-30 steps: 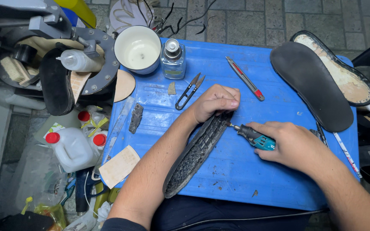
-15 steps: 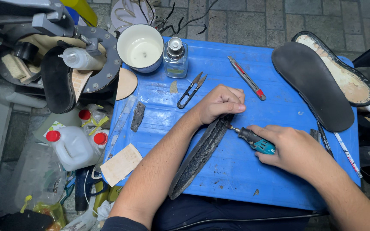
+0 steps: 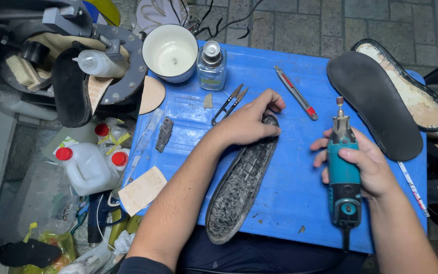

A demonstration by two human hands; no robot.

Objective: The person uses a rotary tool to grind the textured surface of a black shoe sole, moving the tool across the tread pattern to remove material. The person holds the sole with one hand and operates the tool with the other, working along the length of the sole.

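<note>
In the middle of the frame the left hand point(image 3: 247, 122) lies over the toe end of a worn black shoe sole point(image 3: 242, 182), fingers curled down to pin it tread-up against the blue table point(image 3: 290, 203); the sole runs diagonally from the hand down toward the lower centre, its heel just past the near table edge. To the right the right hand point(image 3: 368, 170) is wrapped tight around a teal rotary tool point(image 3: 343, 172), held upright with its small grinding tip pointing toward the top of the frame, well apart from the sole. To my eye this is a pause between grinding passes on the tread, the tool lifted clear while the other hand steadies the piece. A further pass would call for tipping the bit back down to the rubber and keeping the sole firmly pinned so it cannot skid. Above the left hand lie thread snips point(image 3: 229, 104) and a red-ended utility knife point(image 3: 296, 92); a white cup point(image 3: 170, 53) and a small glass bottle point(image 3: 212, 66) stand at the upper table edge. At the upper right two more soles rest, a dark insole point(image 3: 376, 106) overlapping a pale-faced outsole point(image 3: 416, 96).
</note>
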